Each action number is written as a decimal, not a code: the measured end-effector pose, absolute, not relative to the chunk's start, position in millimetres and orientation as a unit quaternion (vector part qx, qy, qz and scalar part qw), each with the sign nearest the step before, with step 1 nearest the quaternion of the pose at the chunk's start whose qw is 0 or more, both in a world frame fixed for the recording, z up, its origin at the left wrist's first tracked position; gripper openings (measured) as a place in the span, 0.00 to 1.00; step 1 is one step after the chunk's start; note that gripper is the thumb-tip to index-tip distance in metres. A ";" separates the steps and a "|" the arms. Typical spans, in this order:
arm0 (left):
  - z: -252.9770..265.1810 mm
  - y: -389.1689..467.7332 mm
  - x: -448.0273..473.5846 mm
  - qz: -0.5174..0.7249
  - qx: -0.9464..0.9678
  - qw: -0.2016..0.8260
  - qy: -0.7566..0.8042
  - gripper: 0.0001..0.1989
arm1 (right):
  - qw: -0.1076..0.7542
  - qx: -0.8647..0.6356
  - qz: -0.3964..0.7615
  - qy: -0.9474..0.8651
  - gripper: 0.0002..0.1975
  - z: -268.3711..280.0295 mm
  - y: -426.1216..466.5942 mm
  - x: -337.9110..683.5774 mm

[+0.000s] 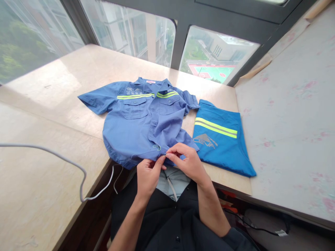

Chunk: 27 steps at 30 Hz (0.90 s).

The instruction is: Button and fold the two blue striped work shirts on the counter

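Note:
A blue short-sleeved work shirt lies front up on the ledge, collar toward the window, with yellow-green and grey stripes across its chest. Its lower front edge is pinched by my left hand, thumb against fingers. My right hand closes its thumb and forefinger on the same edge, fingertips touching or nearly touching the left thumb. Anything small between the fingertips is too tiny to make out. Just above them, a thin pale-green loop that looks like thread rests on the shirt front.
A folded brighter-blue garment with a reflective stripe lies to the right on the stone-like ledge. A white cable loops over the ledge's left edge. Windows stand behind, and a flower-patterned wall bounds the right side.

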<state>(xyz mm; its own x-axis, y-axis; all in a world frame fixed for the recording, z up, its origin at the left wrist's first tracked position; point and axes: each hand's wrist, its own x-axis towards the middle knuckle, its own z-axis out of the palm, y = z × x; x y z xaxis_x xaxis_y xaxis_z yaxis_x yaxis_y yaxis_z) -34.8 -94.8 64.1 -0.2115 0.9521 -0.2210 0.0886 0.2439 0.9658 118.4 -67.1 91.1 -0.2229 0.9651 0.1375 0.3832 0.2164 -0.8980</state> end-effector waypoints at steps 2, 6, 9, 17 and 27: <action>64.5 -95.3 -33.8 0.450 0.424 0.464 0.635 0.14 | 0.371 -0.496 0.375 -0.690 0.05 91.6 -67.1 117.7; 61.7 -96.3 -34.6 0.435 0.451 0.442 0.641 0.16 | 0.348 -0.507 0.348 -0.708 0.07 92.1 -67.2 115.7; 63.3 -100.6 -40.1 0.400 0.524 0.387 0.645 0.19 | 0.363 -0.535 0.333 -0.687 0.08 90.2 -67.5 113.3; 85.8 -112.1 -49.5 0.479 0.611 0.161 0.609 0.09 | 0.381 -0.555 0.472 -0.569 0.09 84.0 -68.4 105.0; 79.9 -97.8 -46.3 0.428 0.633 0.209 0.611 0.08 | 0.374 -0.550 0.495 -0.559 0.09 83.7 -69.0 105.2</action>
<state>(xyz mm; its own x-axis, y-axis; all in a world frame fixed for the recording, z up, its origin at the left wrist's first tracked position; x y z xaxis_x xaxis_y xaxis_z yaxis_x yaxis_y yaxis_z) -46.3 -97.8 79.9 -0.1122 0.9518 0.2855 0.5936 -0.1661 0.7874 105.2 -69.0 83.7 -0.1149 0.9854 -0.1256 0.2452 -0.0944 -0.9649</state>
